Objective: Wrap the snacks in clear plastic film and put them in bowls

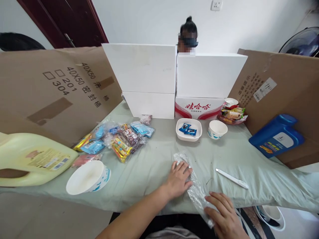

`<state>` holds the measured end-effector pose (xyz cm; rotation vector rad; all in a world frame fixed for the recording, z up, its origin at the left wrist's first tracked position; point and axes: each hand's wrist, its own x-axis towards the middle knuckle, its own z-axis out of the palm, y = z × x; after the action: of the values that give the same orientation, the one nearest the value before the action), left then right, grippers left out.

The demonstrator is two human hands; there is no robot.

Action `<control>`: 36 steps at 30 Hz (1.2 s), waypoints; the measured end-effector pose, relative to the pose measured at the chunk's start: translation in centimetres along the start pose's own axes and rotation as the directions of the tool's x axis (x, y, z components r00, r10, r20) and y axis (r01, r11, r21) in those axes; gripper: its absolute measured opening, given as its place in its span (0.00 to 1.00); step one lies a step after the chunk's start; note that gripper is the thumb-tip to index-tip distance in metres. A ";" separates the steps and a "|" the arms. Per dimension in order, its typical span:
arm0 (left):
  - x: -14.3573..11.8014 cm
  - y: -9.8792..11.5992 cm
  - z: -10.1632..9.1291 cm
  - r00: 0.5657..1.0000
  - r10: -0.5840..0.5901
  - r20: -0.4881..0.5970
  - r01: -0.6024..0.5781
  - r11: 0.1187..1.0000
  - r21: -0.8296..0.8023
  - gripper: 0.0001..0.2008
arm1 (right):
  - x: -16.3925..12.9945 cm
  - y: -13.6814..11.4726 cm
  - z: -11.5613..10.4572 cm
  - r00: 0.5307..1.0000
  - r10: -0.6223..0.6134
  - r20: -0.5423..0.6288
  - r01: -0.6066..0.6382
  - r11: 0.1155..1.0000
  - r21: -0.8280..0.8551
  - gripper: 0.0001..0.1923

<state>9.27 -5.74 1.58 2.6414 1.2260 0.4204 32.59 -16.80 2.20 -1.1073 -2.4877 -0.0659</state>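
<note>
A crumpled clear plastic bag (196, 194) lies stretched across the green cloth near the table's front edge. My left hand (178, 179) rests flat on its far part, fingers spread. At the bag's near end, the fingers of my right hand (223, 212) touch its edge, slightly bent and apart. A white utility knife (231, 178) lies on the cloth to the right of the bag. Beyond my hands, a white square dish (188, 137) holds two small blue packets (190, 131). Beside it stands a white paper bowl (217, 129).
Snack packets (128, 139) are piled on the left, near a paper bowl (87, 177) and a yellow jug (37, 159). White boxes (149, 69) and cardboard panels (57, 89) wall the table. A blue bottle (276, 136) leans right. Behind the boxes is a person (188, 31).
</note>
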 end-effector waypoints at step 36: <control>-1.4 -1.3 1.2 0.960 0.181 -0.216 -0.210 0.971 -0.118 0.05 | 15.1 4.8 8.2 0.770 0.628 0.108 -0.616 0.777 -0.130 0.15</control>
<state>7.89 -6.01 -0.21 2.6580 0.9466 0.7978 24.14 -1.28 -0.03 -1.9870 -2.1099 0.1066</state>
